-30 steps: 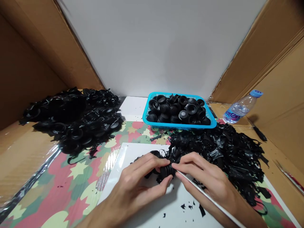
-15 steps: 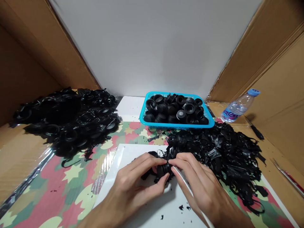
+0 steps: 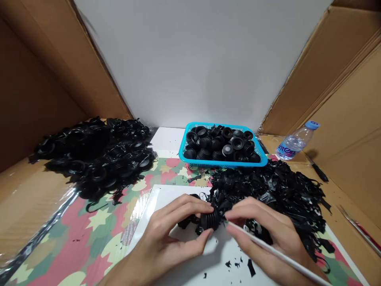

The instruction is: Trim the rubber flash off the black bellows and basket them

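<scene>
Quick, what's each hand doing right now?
Left hand: closed on a ribbed black piece, held between fingers and thumb.
Right hand: closed on a thin, pale stick-like tool, its tip near that piece.

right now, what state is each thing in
left hand, closed on ribbed black piece
right hand, gripping white stick
basket, filled with black pieces
bottle, capped, partly full
black-handled tool, lying down
white board, littered with black scraps
</scene>
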A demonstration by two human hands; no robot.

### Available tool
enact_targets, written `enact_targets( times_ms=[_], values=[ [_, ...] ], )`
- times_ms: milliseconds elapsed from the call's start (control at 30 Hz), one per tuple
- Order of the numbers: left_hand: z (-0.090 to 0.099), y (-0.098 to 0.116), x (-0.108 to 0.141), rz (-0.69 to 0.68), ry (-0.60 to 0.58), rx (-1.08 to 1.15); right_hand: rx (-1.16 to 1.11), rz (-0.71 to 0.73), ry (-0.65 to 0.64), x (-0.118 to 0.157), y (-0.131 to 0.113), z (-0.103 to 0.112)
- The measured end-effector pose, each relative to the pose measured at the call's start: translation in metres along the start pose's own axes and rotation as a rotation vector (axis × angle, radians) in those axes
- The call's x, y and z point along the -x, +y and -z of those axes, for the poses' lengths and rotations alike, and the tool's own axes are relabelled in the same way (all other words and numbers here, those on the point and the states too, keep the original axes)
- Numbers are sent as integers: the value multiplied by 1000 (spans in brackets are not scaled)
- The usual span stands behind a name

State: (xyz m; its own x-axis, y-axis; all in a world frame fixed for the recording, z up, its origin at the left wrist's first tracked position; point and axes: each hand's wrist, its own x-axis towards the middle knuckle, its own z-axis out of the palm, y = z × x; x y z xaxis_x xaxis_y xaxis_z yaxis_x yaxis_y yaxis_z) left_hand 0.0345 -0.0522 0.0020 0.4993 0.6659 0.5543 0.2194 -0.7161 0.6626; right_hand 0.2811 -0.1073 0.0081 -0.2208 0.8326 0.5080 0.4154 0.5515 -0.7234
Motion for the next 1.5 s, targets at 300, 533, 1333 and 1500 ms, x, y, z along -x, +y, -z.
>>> enact_targets(
  times_ms=[300, 533, 1333, 1500],
  values=[
    [-2, 0, 5, -35, 42, 7, -44, 29, -44, 0, 0, -7],
    [-3, 0, 4, -65, 65, 2, -46, -7, -63, 1, -1, -8],
    [-4, -3, 10, -12, -39, 3, -115, -103, -117, 2, -1, -4],
    [-8, -4, 7, -80, 10, -67, -31, -35, -140, 5, -1, -4]
  ],
)
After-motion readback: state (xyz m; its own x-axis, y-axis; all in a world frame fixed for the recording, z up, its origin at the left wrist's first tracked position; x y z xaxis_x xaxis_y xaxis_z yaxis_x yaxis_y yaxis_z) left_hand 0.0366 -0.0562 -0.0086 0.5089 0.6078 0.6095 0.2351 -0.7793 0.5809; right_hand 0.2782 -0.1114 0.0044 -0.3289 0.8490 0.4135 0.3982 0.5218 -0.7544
